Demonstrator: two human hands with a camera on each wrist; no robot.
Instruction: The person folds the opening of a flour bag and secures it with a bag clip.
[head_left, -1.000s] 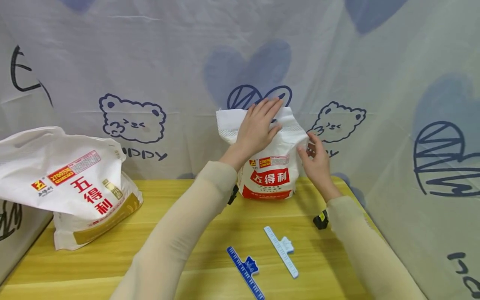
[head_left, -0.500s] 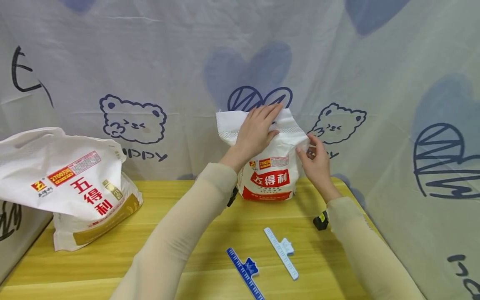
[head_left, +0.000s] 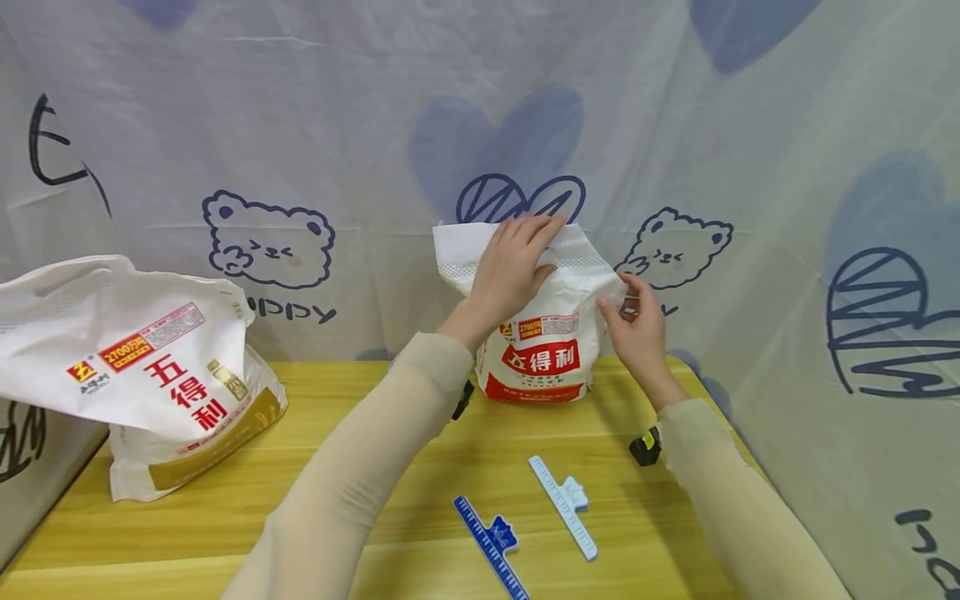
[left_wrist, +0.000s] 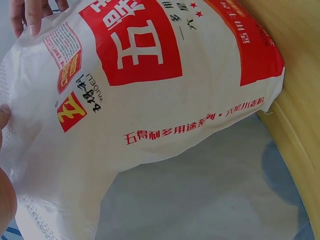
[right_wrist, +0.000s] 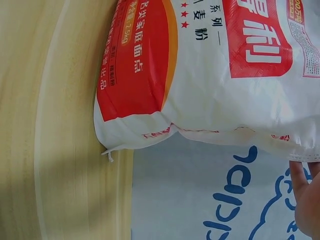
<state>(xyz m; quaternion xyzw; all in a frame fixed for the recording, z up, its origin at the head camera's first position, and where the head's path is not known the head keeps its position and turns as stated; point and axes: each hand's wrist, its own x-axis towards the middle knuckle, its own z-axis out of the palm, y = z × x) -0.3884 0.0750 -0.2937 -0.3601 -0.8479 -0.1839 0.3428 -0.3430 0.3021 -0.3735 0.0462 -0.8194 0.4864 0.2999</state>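
Note:
A white flour bag (head_left: 542,357) with red print stands upright at the back of the table. My left hand (head_left: 512,262) lies across its upper front, fingers extended toward the white top band (head_left: 461,244). My right hand (head_left: 636,333) pinches the bag's upper right side, which bulges outward between thumb and fingers. In the left wrist view the right hand's fingers (left_wrist: 31,17) show at the bag's far edge. The right wrist view shows the right hand's fingers (right_wrist: 300,182) at the bag's side seam.
A second, larger flour bag (head_left: 187,392) with gold print leans at the left. A light-blue bag clip (head_left: 562,506) and a dark-blue bag clip (head_left: 491,546) lie on the wooden table (head_left: 300,508) in front. Printed cloth (head_left: 360,125) hangs close behind.
My right hand has shifted slightly right, drawing the bag's upper right corner outward. The left hand's fingertips have come down a little on the bag. The clips and larger bag stay put.

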